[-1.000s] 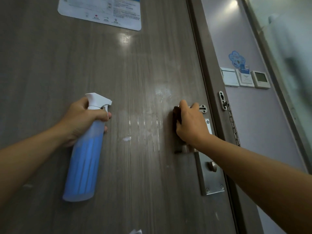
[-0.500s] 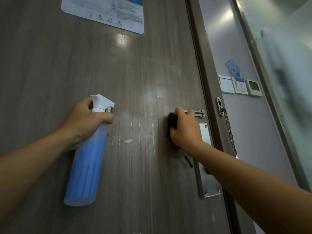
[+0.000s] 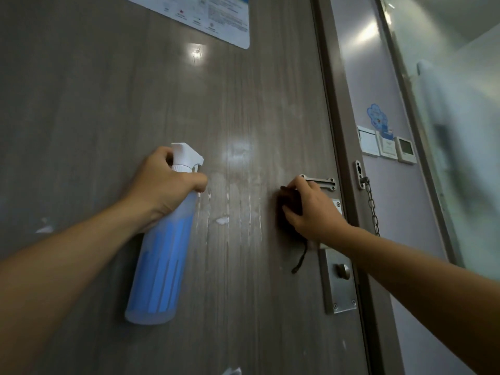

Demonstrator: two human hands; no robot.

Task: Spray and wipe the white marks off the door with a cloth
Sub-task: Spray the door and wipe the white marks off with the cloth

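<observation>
Since a second ago the right hand (image 3: 311, 209) has slid the dark cloth (image 3: 288, 212) leftward off the lock plate (image 3: 338, 282), so the plate and its knob, covered before, now show at lower right of centre. The cloth now sits just right of the white marks (image 3: 238, 209), which suggests the wiping pass is heading into them rather than finished. The left hand (image 3: 165, 185) has barely shifted: it still grips the neck of the spray bottle (image 3: 162, 253), fingers curled round it with one by the trigger, nozzle aimed right towards the marks. The right hand's fingers are bent over the cloth, pressing it against the door (image 3: 108, 104); a thin cord dangles below it.

The marks sit mid-frame between the two hands: pale vertical streaks with one thicker white blob low among them, on glossy, wet-looking wood. They look thinned but not gone, so more wiping seems needed.
</observation>
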